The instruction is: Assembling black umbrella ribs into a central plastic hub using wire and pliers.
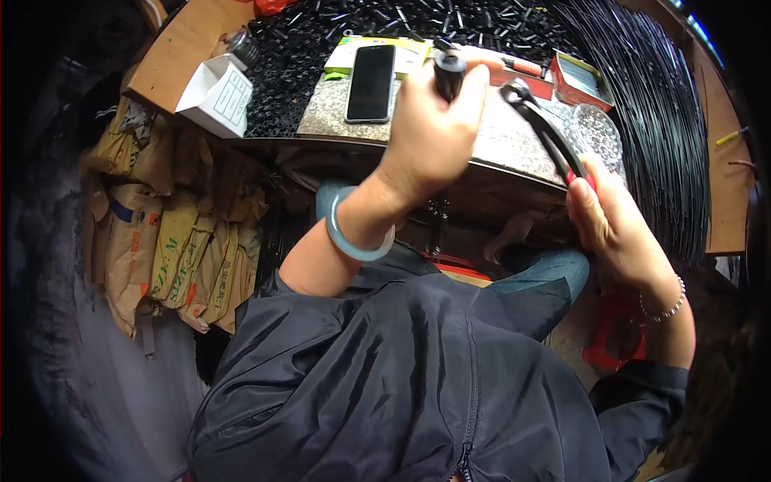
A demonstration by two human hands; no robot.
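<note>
Grip, left hand: clenched round a short black cylinder (449,74); the left hand (434,132) is raised over the stone slab, the cylinder's top standing out above the fingers at 12 o'clock of the fist.
Grip, right hand: closed on the red handles of a pair of pliers (544,128); the right hand (614,221) is held at 4 o'clock of the left hand, well apart from it.
Pliers: the dark jaws are pointed toward 11 o'clock, just beside the cylinder; whether they touch it cannot be told.
Wrists: a pale blue-grey bangle (357,237) is worn on the left wrist, a thin bead bracelet (666,305) on the right.
Clothing: a dark zipped jacket (401,377) is seen nearest the camera, at 6 o'clock.
Stone slab (506,132): a speckled grey plate is laid on the bench under both hands.
Phone (371,82): a dark-screened phone is laid flat on the slab, at 9 o'clock of the cylinder.
White box (218,92): an open carton is set at the bench edge, at 9 o'clock of the phone.
Red box (580,79): a small open box is placed at 3 o'clock of the cylinder.
Black tubes (385,20): a heap of short black pieces is spread at 12 o'clock, farthest off.
Sacks (173,249): printed tan bags are stacked under the bench at 9 o'clock.
</note>
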